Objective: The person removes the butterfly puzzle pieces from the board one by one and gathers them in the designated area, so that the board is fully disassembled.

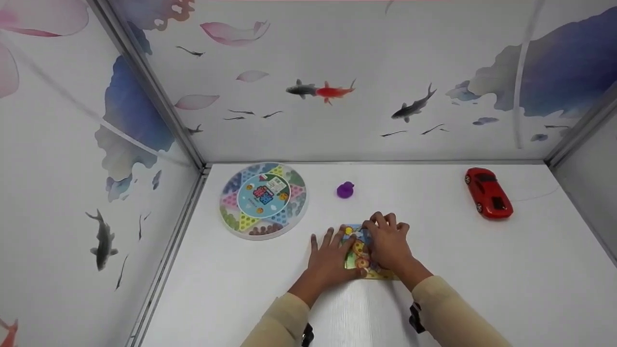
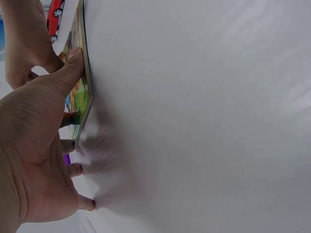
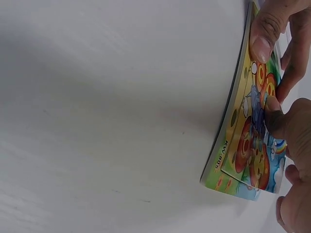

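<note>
A thin colourful picture board lies flat on the white table just in front of me. My left hand rests beside its left edge with the fingers spread flat on the table. In the left wrist view the thumb of my left hand presses on the picture board. My right hand arches over the board's right half, its fingers curled at the far edge. In the right wrist view my right hand has its thumb on the printed face of the picture board.
A round game board with coloured triangles lies at the back left. A small purple toy sits behind the hands, and a red toy car stands at the back right. Walls printed with fish close in the left, back and right sides.
</note>
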### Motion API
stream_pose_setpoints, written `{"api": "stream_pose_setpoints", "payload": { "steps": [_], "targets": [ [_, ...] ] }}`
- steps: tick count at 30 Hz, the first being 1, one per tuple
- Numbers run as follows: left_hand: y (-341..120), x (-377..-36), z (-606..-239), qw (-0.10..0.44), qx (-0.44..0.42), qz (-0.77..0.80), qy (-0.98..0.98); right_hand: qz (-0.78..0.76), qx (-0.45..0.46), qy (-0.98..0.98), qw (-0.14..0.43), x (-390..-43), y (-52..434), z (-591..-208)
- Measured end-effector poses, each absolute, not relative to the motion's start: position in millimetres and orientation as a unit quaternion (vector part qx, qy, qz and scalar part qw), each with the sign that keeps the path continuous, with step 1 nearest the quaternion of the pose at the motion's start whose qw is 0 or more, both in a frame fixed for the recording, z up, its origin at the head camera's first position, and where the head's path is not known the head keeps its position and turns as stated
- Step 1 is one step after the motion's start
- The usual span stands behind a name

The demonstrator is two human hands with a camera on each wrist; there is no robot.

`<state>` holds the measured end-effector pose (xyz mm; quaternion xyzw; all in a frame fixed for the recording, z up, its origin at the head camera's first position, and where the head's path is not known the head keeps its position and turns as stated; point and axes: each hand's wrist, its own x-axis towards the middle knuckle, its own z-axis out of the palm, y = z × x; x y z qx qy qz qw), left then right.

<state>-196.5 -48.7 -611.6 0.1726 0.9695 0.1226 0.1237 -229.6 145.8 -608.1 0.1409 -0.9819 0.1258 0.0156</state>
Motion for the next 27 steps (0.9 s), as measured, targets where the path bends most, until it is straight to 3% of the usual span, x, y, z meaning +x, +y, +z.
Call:
{"api": "stream_pose_setpoints", "payload": {
  "steps": [27],
  "targets": [
    [-49.5,-196.4,-610.2,0.119,0.171,0.120,0.971,0.157,0.160,-0.974,0.015,-228.5,145.5,-609.2]
  ]
}}
